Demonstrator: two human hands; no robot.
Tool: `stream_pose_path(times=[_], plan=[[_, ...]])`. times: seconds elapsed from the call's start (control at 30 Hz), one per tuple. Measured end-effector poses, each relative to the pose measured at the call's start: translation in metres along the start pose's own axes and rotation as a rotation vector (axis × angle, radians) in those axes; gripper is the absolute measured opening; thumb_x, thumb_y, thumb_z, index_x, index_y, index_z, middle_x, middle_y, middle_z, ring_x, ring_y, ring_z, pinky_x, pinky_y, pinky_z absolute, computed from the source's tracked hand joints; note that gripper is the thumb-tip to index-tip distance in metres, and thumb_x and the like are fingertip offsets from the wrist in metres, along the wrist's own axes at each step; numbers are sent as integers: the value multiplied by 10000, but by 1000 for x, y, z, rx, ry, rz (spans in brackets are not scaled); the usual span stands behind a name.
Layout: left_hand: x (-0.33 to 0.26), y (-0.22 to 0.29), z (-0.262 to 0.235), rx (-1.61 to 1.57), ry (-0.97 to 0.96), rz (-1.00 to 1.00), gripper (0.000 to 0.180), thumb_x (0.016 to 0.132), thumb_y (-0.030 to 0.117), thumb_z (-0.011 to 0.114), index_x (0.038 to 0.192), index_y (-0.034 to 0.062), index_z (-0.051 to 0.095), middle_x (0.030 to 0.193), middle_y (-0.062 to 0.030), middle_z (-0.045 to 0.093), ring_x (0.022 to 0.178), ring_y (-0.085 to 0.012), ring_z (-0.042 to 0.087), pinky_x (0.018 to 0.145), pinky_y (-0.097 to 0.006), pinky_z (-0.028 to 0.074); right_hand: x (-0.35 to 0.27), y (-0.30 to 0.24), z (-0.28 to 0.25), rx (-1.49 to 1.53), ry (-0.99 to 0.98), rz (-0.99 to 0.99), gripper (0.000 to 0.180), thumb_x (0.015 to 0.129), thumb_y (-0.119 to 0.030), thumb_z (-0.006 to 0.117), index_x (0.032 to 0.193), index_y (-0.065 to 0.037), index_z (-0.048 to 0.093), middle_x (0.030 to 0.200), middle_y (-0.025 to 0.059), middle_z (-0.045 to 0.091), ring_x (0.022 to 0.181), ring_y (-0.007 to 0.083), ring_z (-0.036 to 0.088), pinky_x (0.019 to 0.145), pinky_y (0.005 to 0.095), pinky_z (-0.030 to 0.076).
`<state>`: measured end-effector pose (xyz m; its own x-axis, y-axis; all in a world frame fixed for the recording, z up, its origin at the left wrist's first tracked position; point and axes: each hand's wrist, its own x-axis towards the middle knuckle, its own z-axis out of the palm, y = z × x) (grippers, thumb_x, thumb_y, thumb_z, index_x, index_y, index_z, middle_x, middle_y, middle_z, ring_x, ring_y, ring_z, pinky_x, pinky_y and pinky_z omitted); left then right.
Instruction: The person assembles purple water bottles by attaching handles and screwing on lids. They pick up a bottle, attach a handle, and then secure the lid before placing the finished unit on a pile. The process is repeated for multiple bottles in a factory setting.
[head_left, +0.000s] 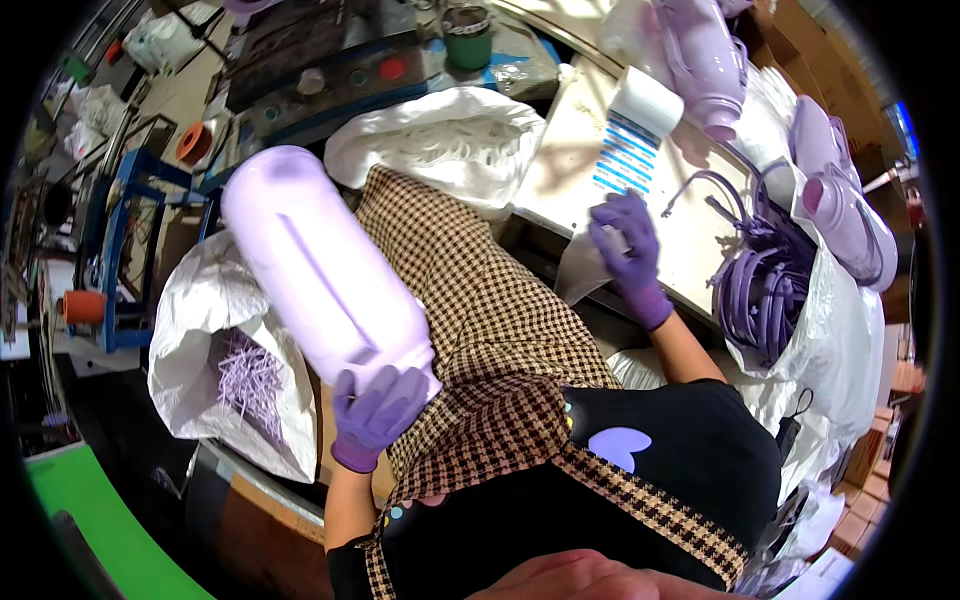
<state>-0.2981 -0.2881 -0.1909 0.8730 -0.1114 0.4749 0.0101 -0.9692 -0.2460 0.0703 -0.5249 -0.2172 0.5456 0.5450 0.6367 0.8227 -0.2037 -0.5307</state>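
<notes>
My left hand [378, 412], in a purple glove, is wrapped around the neck end of a lilac plastic flask body [315, 255]. The flask lies tilted over my checked apron [470, 270], its rounded base pointing to the far left. On the white table [690, 235], a roll of blue-striped white stickers [630, 150] runs toward me. My right hand [630, 248], also gloved in purple, is closed at the near end of that strip, with a bit of white showing between its fingers. Below it hangs a translucent piece of the strip's backing [583, 270].
An open white sack [440, 140] of pale rings stands ahead. Another sack [190, 340] at left holds thin lilac pieces. Purple strap-like handles [765, 300] fill a bag at right, near more lilac flasks [705, 70]. A dark machine [325, 60] and a green pot [467, 40] are beyond.
</notes>
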Motion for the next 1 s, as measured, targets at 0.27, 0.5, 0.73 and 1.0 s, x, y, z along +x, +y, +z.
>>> stream_pose_path(times=[0.27,0.5,0.73,1.0], plan=[[21,13,27,-51,-191,246,303,899,258,684,1201,290,681,1288,128,609,1178,-76,542,1026,-340,442,-14,66,-20,-446,-144,243,385,759,-240,808,1102,-93,715,1065,128,665,986,326,621,892,422,500],[12,19,37,-115,-147,148,331,873,229,694,1196,296,682,1290,113,604,1166,-70,528,1024,-336,446,-4,57,-14,-411,-104,241,376,769,-230,829,1110,-110,726,1076,118,644,989,304,596,850,411,501],[8,22,39,-70,-127,158,351,892,236,669,1237,297,656,1337,102,601,1166,-76,553,1013,-342,449,-6,78,-9,-448,-141,363,355,743,-250,836,1045,-107,717,993,74,647,916,295,580,828,396,487],[-17,21,54,124,-153,261,400,967,221,579,1364,177,597,1477,40,531,1299,-115,514,1114,-322,394,25,9,1,-372,55,32,152,719,-205,842,807,-125,747,1030,66,648,1052,269,609,884,426,464]])
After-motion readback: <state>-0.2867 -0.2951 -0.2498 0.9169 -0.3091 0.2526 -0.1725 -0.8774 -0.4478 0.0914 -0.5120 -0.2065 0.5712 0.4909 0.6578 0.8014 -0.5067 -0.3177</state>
